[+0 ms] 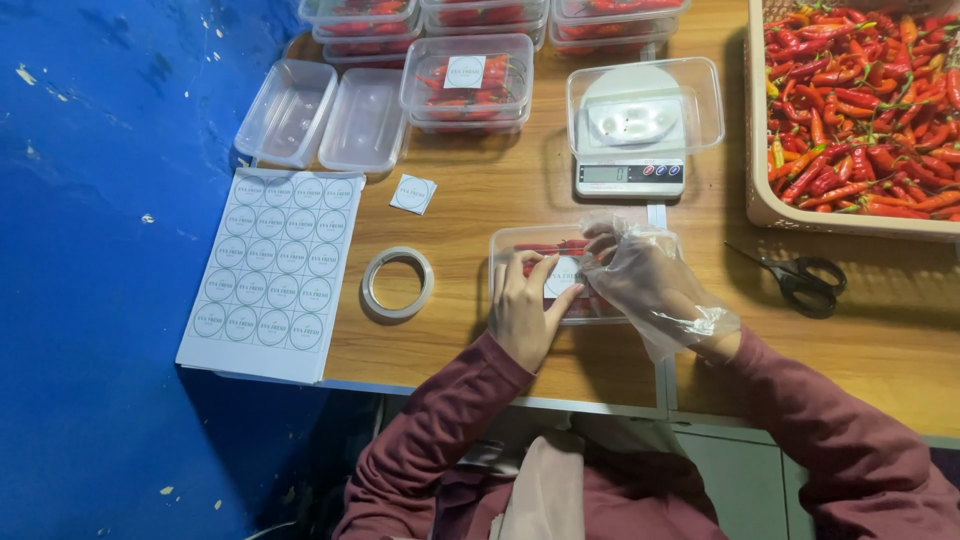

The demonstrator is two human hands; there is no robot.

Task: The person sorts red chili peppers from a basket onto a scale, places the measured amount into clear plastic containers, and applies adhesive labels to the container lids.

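Observation:
A clear lidded plastic box of red chillies (520, 243) lies on the wooden table right in front of me. My bare left hand (523, 310) rests flat on its lid, fingers pressing beside a round white sticker (561, 279) on top. My right hand (648, 283), inside a loose clear plastic glove, holds the box's right side, fingers curled over the lid. Both sleeves are maroon.
A digital scale (630, 174) carries an empty clear box. Black scissors (805, 277) lie to the right, a tape roll (397, 282) and a sticker sheet (272, 266) to the left. A crate of red chillies (858, 110) stands at right; filled and empty boxes (466, 82) sit behind.

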